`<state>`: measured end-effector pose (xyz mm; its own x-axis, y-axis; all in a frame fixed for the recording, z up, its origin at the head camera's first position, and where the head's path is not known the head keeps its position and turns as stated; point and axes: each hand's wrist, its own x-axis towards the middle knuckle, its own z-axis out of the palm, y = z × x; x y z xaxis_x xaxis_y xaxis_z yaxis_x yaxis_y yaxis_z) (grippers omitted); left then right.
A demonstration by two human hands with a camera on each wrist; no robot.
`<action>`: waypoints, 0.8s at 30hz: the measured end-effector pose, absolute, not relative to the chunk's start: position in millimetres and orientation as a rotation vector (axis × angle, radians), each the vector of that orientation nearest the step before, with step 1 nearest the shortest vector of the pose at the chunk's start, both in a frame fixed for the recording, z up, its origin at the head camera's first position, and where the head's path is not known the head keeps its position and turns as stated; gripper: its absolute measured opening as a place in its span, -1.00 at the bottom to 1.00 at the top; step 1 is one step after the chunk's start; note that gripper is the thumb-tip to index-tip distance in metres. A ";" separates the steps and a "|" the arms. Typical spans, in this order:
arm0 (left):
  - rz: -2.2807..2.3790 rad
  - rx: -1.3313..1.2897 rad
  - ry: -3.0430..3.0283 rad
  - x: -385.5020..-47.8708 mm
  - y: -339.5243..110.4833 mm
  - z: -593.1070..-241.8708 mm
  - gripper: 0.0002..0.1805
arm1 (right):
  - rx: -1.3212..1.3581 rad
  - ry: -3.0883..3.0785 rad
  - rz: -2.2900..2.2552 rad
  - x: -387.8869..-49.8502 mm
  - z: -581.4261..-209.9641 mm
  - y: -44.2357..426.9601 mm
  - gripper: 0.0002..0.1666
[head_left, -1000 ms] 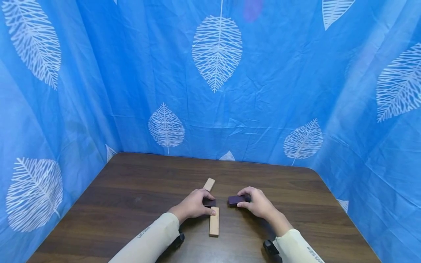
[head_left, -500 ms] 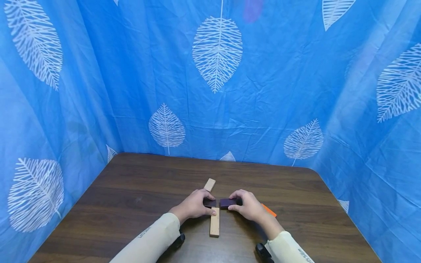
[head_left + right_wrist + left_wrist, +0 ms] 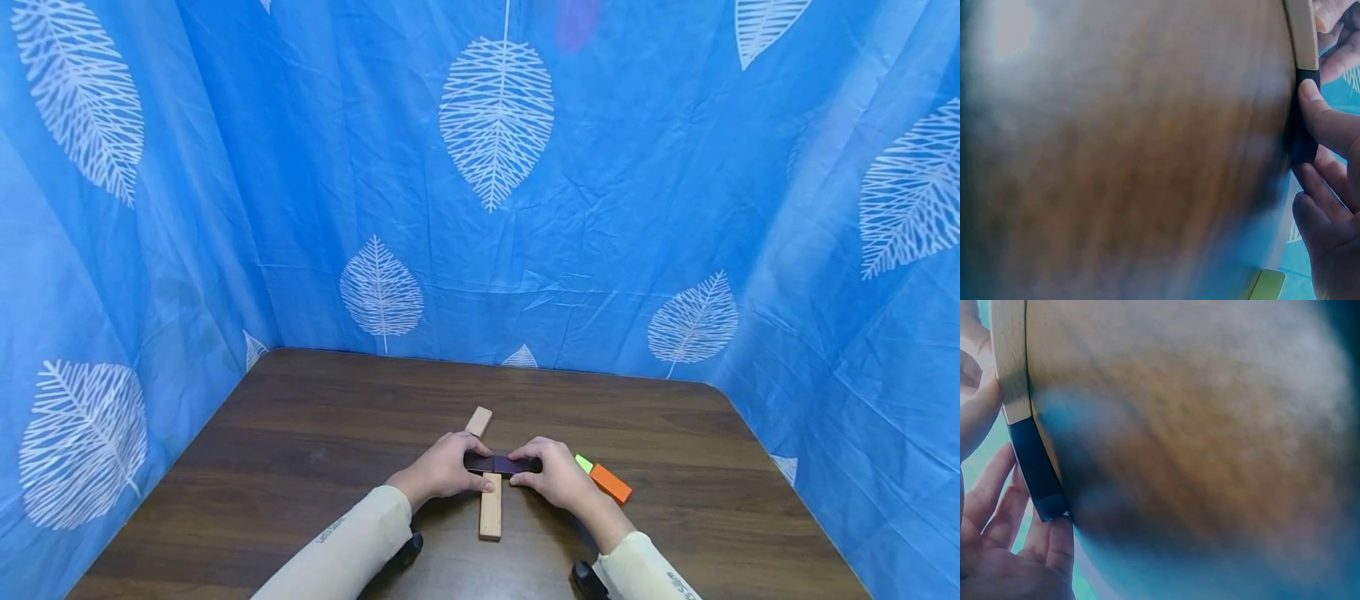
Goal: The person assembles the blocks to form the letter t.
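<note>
Two dark purple-black rectangular blocks lie end to end between the hands in the head view, a left one [image 3: 477,463] and a right one [image 3: 513,466]. My left hand [image 3: 441,467] holds the left dark block between fingers and thumb; its thumb also touches the far end of a light wooden block [image 3: 491,510]. This light block points toward me, its far end against the dark pair. My right hand [image 3: 558,473] pinches the right dark block, thumb on the near side and fingers on the far side. Its thumb on the dark block [image 3: 1305,128] shows in the right wrist view.
Beyond the left hand lies another light wooden block [image 3: 478,420], set at a slant and partly hidden. An orange block [image 3: 611,483] and a green block [image 3: 583,463] lie right of the right hand. A blue leaf-patterned curtain [image 3: 495,250] encloses the brown table [image 3: 337,400].
My right hand has slid its dark block leftward until it meets the left one. The orange and green blocks have come into sight behind it. My left hand stays in place.
</note>
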<state>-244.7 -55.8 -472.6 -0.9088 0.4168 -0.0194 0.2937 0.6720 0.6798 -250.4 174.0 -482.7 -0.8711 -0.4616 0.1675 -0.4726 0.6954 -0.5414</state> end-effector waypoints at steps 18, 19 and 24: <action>0.994 0.591 2.701 -246.9 -54.5 -472.8 -0.53 | 0.739 -2.886 0.891 -245.4 -483.5 168.7 -0.64; 0.989 0.592 2.705 -246.9 -54.7 -472.6 -0.54 | 0.737 -2.884 0.883 -245.2 -484.0 167.9 -0.64; 0.963 0.603 2.726 -246.6 -55.4 -470.4 -0.54 | 0.733 -2.895 0.862 -244.9 -485.2 165.9 -0.60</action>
